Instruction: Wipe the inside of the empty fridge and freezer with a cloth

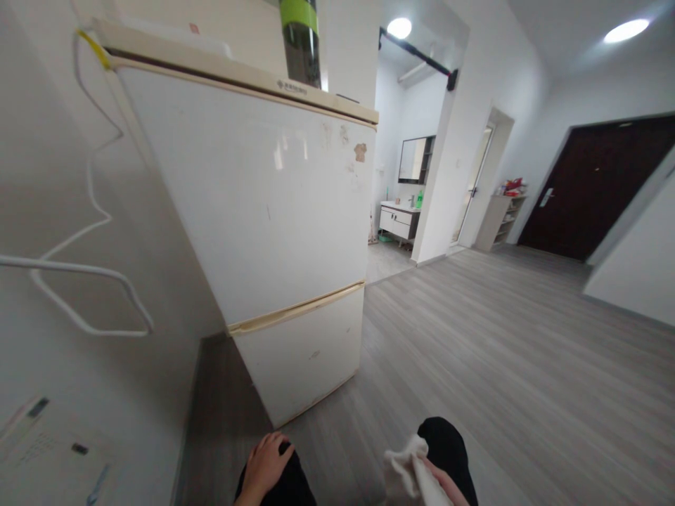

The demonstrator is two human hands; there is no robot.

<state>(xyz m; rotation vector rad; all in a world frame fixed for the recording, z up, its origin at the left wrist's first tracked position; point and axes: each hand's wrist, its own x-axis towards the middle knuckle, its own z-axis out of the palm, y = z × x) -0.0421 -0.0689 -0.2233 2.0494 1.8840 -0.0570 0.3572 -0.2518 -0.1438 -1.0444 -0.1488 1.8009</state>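
Note:
Straight ahead stands a white two-door refrigerator (253, 190) with yellowed trim, both doors closed. Brown marks and peeled patches show near the upper door's right edge. My left hand (267, 460) rests on my dark-trousered left knee (290, 481), fingers laid over it and holding nothing. Beside my other knee (448, 439), my right hand (443, 478) grips a whitish cloth (408, 464), which bunches up above the fingers and hangs down. Both hands are apart from the refrigerator.
A dark bottle with a green band (301, 49) stands on top of the refrigerator. A white cable (95, 267) loops by the left wall. Grey plank floor (506, 337) stretches right, toward a small shelf (496, 221) and a dark door (595, 190). A washroom vanity (396, 219) shows behind.

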